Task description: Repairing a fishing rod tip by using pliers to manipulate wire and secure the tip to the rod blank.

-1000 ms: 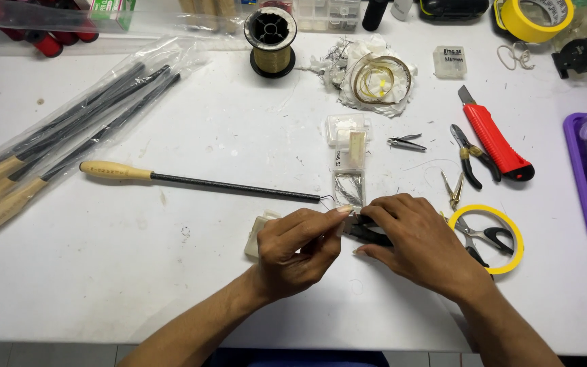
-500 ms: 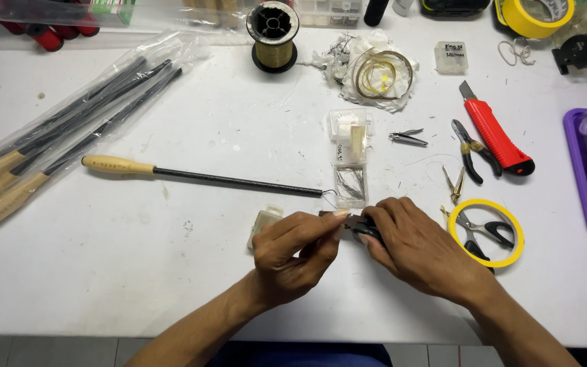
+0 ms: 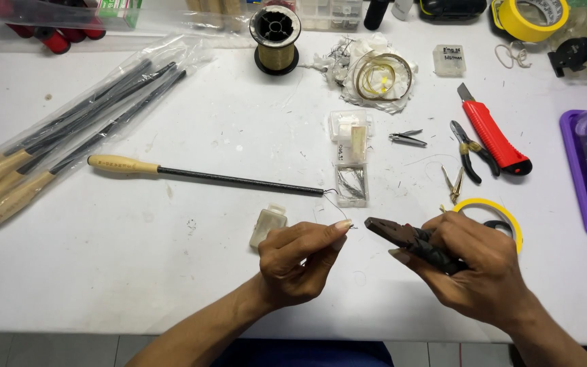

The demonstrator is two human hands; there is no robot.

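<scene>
Pliers [image 3: 402, 239], dark-handled, jaws closed and pointing left: held in the right hand [image 3: 473, 272], whose fingers wrap fully round the handles, apparently so the tip can meet the wire end. Landmark for all entries below.

Wire end [image 3: 343, 216], fine, looping up to the tip of the rod: just left of the pliers, pinched between thumb and forefinger of the left hand [image 3: 300, 261]; remaining fingers curled in, holding nothing else visible.

Rod with pale wooden handle [image 3: 198, 175]: up and left of the pliers, lying flat on the white table [image 3: 137, 272], tip toward the hands.

Small cream box [image 3: 268, 225]: left of the pliers, beside the left hand; contents cannot be told.

Clear packets [image 3: 351, 156]: straight above the pliers; lower one holds thin dark metal pieces.

Plastic bag of similar rods [image 3: 62, 139]: far left, sealed together.

Spool of gold thread [image 3: 274, 39]: far above.

Red utility knife [image 3: 494, 132] and small side cutters [image 3: 469, 149]: above right.

Yellow ring of tape [image 3: 494, 214]: just right, partly behind the right hand.

Purple tray [image 3: 579, 177]: far right; holds dim rounded items.
</scene>
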